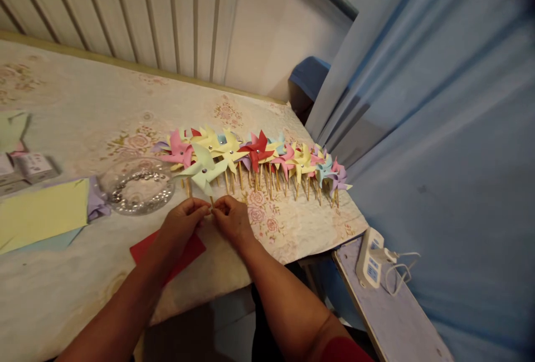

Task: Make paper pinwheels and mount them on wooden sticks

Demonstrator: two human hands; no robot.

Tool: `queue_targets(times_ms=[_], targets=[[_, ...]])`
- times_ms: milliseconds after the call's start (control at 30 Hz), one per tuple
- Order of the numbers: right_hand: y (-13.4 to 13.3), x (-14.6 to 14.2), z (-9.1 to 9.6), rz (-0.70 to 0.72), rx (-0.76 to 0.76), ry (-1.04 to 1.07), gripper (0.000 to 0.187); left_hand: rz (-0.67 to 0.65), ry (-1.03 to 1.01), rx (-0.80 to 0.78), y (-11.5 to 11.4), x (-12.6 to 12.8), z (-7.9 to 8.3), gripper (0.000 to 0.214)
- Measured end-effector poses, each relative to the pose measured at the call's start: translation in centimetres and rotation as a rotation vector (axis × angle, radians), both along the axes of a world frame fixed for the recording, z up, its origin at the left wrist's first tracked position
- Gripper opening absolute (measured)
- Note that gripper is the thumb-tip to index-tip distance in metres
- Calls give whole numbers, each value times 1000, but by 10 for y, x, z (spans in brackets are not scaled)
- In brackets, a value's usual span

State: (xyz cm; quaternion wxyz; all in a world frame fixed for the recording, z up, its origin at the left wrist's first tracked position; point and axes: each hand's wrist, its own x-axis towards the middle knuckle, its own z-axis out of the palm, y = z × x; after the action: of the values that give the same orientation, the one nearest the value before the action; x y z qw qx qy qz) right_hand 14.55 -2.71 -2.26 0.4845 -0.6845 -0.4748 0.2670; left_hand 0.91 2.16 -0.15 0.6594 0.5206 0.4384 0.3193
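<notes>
A pale green paper pinwheel [204, 171] stands upright in front of me, its thin wooden stick running down between my hands. My right hand [232, 218] is closed in a pinch on that stick. Close beside it, my left hand [187, 218] is also pinched, thumb against fingers; whatever it grips is too small or hidden to name. Just beyond both hands are many finished pinwheels, among them a red pinwheel [258, 151] and a pink pinwheel [179, 151], on wooden sticks in a long row. Red paper [193, 253] lies partly under my left hand and forearm.
A clear round dish [140, 208] holds small shiny metal pieces. To its left are yellow paper [50, 211] and small boxes [37, 168] on the flowered tablecloth [83, 122]. At right, a power strip [371, 259] with a white cable sits on a bench beside the blue curtain [438, 155].
</notes>
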Motion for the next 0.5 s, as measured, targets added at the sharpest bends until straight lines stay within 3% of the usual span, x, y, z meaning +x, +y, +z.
queue_targets(times_ms=[500], targets=[[1, 5, -4, -33, -28, -31, 5, 0, 3, -5, -1, 1, 3, 33]])
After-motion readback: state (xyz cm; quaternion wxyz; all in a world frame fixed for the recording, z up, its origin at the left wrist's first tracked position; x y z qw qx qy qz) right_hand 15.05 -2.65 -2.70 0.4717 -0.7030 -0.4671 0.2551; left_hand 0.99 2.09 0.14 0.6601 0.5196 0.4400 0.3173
